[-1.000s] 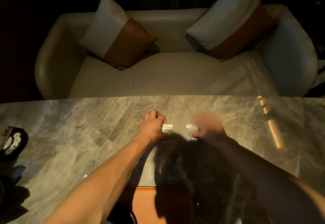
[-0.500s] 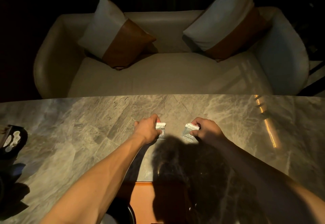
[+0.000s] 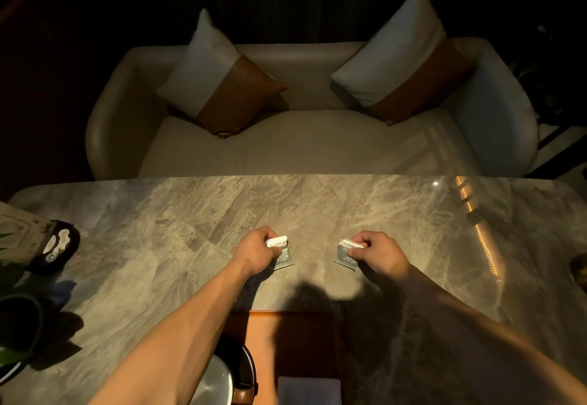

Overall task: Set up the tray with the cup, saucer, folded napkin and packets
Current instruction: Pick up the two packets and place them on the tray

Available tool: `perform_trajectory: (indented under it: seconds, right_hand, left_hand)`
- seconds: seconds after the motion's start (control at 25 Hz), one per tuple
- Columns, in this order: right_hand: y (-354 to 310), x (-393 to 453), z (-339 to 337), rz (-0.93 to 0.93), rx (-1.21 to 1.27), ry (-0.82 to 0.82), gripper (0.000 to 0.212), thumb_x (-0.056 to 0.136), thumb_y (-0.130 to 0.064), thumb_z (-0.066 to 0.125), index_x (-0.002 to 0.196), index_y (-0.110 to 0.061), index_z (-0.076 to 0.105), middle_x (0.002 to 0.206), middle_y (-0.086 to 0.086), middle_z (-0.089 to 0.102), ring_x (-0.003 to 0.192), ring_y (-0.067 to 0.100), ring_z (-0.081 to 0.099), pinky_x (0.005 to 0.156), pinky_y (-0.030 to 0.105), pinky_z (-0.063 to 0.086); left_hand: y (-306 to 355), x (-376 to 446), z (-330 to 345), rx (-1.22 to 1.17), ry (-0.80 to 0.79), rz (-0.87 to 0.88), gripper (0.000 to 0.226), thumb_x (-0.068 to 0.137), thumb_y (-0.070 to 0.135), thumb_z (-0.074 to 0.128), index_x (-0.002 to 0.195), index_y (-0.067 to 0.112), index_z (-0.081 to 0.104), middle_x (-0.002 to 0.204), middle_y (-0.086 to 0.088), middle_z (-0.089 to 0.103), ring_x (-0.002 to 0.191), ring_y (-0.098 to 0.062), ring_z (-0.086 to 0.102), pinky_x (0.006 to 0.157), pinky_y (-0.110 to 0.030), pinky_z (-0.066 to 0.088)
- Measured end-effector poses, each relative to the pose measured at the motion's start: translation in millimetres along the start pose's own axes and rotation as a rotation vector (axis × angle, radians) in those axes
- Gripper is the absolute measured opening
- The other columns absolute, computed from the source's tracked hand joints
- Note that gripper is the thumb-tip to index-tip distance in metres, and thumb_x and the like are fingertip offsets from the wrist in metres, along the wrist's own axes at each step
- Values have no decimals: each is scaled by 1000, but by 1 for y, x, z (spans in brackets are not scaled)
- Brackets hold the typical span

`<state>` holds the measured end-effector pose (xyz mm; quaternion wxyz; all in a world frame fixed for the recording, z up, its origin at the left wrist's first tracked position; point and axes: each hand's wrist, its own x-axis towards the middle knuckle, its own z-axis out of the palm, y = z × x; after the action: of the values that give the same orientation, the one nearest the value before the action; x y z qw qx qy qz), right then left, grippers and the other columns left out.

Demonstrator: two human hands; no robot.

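Over the middle of the marble table (image 3: 158,246), my left hand (image 3: 255,250) pinches a small grey-and-white packet (image 3: 282,253) by its top edge. My right hand (image 3: 379,252) pinches a second, similar packet (image 3: 346,255) the same way. Both packets hang just above the tabletop, about a hand's width apart. Closer to me lies an orange-brown tray (image 3: 263,334). A folded white napkin (image 3: 309,390) rests on it at the bottom edge. At the tray's left end a dark saucer (image 3: 247,363) with a pale cup (image 3: 212,382) shows partly behind my left forearm.
A cream sofa (image 3: 301,147) with two white-and-tan cushions stands beyond the table's far edge. On the left are a dark holder with white items (image 3: 55,246), a dark bowl-like object (image 3: 19,322) and green leaves. A small object sits at the right edge (image 3: 579,266).
Both hands have drawn slightly back toward me and apart, each still holding its packet. The view has tilted, showing more of the tray, napkin and cup.
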<state>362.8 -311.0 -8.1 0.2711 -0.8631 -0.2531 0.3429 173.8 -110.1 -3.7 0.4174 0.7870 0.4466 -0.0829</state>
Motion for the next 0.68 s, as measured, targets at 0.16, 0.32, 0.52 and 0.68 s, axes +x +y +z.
perform_trajectory:
  seconds: [0.16,0.32,0.52,0.68]
  right_hand:
    - [-3,-20,0,-1,11,-32,6,85,-22,73,90,-21,71,89,-2,71,83,15,64,72,27,46]
    - [-10,-38,2,-8,43,-35,5,85,-22,73,89,-23,70,90,-1,71,85,17,64,76,30,47]
    - [-10,-62,12,-9,63,-56,7,84,-23,74,89,-23,68,85,-1,70,80,16,62,74,30,45]
    - [-4,-84,25,-7,17,-96,7,85,-23,73,89,-25,68,87,-2,71,82,17,64,79,34,49]
  left_hand:
    - [-5,-21,-6,-16,7,-1,23,83,16,76,82,28,56,88,-1,68,92,-27,65,88,-42,51]
    - [-8,-40,-10,-20,26,26,28,82,16,77,76,32,54,84,2,66,89,-25,64,86,-41,51]
    - [-15,-63,-11,-55,10,60,26,83,14,76,76,31,57,79,1,66,78,-20,60,78,-37,51]
    - [-27,-81,-5,-38,-15,64,17,83,18,76,83,26,62,81,-1,67,75,-19,60,72,-35,50]
